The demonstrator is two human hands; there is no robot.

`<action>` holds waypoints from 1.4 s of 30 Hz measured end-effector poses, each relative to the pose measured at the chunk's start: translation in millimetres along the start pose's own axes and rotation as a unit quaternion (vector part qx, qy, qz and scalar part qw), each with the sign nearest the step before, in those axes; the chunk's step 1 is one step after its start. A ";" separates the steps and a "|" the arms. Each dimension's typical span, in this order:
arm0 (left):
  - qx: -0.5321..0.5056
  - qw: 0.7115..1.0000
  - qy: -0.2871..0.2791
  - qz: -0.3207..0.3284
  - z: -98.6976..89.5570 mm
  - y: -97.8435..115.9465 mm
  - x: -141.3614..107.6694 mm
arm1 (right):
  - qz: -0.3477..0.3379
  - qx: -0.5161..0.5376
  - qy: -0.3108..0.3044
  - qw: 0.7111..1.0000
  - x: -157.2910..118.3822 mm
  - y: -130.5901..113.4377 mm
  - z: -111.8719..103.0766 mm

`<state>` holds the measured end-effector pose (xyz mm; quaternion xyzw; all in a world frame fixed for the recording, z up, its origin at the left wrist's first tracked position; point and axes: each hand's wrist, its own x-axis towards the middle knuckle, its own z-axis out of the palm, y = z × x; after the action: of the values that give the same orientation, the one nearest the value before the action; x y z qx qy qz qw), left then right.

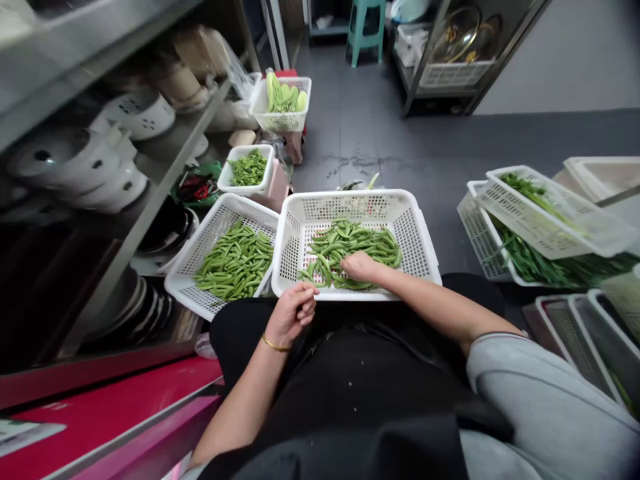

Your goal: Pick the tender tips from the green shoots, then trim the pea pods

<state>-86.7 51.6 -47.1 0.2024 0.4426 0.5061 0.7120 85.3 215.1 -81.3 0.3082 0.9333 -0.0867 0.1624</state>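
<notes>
In front of my lap stands a white perforated basket [295,247] with green pea pods [345,240] heaped in its middle and right. My right hand [361,267] is down inside it, closed over the pods near the front wall; what its fingertips hold is hidden. At the basket's front left rim, my left hand [295,308] is closed, thumb and forefinger together. Anything between those fingers is too small to make out. Left of this basket, a second white basket [187,293] sits tilted against it, holding many more pea pods [235,263].
Beyond are a white tub of leafy greens [223,175] and a basket of pale green vegetables [283,121]. Metal shelving [165,180] with dishes runs along the left. Stacked baskets of greens [483,227] stand at right. A teal stool [366,33] is at the back.
</notes>
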 end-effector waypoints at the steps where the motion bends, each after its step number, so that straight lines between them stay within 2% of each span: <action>1: 0.033 0.999 0.019 0.005 0.2 -2.5 2.1 | 0.003 0.012 0.021 1.000 -6.4 1.8 -6.6; 3: 0.123 0.990 0.052 0.034 3.1 -7.2 7.1 | 0.012 0.096 0.087 0.992 -25.0 0.6 -21.0; 4: 0.173 0.981 0.060 0.059 5.7 -9.1 9.5 | 0.010 0.167 0.120 0.979 -35.8 -3.3 -27.7; 6: 0.267 0.956 0.050 0.115 12.3 -11.6 12.9 | -0.019 0.336 0.151 0.930 -56.2 -16.9 -38.2; 8: 0.329 0.931 0.017 0.157 18.4 -13.0 13.4 | -0.064 0.472 0.132 0.869 -70.8 -33.4 -43.2; 10: 0.352 0.921 -0.009 0.166 22.1 -13.9 10.5 | -0.089 0.560 0.097 0.818 -78.6 -46.3 -42.5; 11: 0.346 0.926 -0.017 0.152 23.0 -14.4 8.0 | -0.084 0.582 0.088 0.804 -81.0 -50.3 -40.3; 12: 0.325 0.937 -0.018 0.128 23.5 -15.1 5.1 | -0.073 0.586 0.089 0.802 -83.2 -53.1 -37.0; 13: 0.291 0.951 -0.013 0.099 23.8 -15.9 2.2 | -0.063 0.571 0.098 0.812 -85.5 -55.0 -33.1; 14: 0.248 0.966 -0.005 0.069 24.2 -17.0 -0.2 | -0.057 0.535 0.117 0.835 -88.1 -56.7 -28.5; 17: 0.131 0.991 0.026 0.022 27.9 -20.0 -1.0 | -0.071 0.342 0.198 0.916 -97.1 -61.6 -14.3; 18: 0.111 0.993 0.034 0.022 30.0 -20.5 1.5 | -0.074 0.278 0.223 0.932 -99.5 -62.9 -10.6; 20: 0.082 0.995 0.045 0.026 34.7 -19.3 9.7 | -0.061 0.178 0.266 0.946 -102.4 -63.2 -6.6; 22: 0.049 0.997 0.046 0.025 38.7 -15.3 18.8 | -0.043 0.115 0.302 0.946 -103.5 -60.6 -8.3; 24: 0.032 0.999 0.013 0.004 40.7 -10.1 24.1 | -0.076 0.096 0.317 0.941 -105.2 -57.7 -14.6; 28: 0.061 0.984 -0.143 -0.081 38.2 -5.3 16.8 | -0.248 0.195 0.279 0.907 -116.4 -61.3 -30.7; 30: 0.074 0.968 -0.216 -0.105 33.6 -7.1 7.5 | -0.298 0.269 0.243 0.883 -124.4 -63.3 -37.8; 32: 0.085 0.954 -0.264 -0.115 26.1 -9.7 -1.7 | -0.279 0.342 0.231 0.867 -132.4 -57.1 -44.6; 34: 0.088 0.950 -0.276 -0.117 15.5 -11.6 -8.9 | -0.183 0.414 0.258 0.854 -140.1 -40.7 -51.6; 36: 0.080 0.954 -0.262 -0.119 4.1 -11.9 -13.3 | -0.059 0.464 0.296 0.833 -146.7 -19.9 -57.5; 38: 0.069 0.959 -0.248 -0.120 -4.6 -11.1 -15.0 | 0.013 0.447 0.323 0.834 -150.0 -6.2 -60.2; 40: 0.064 0.958 -0.250 -0.124 -7.8 -10.2 -14.8 | -0.003 0.357 0.337 0.871 -148.1 -8.6 -57.5; 42: 0.070 0.953 -0.262 -0.134 -5.7 -10.1 -13.3 | -0.085 0.234 0.335 0.909 -141.3 -26.5 -49.9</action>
<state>-87.3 34.5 -51.9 0.3158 0.2982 0.3032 0.8482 163.8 129.8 17.2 0.2678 0.9086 -0.2076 -0.2443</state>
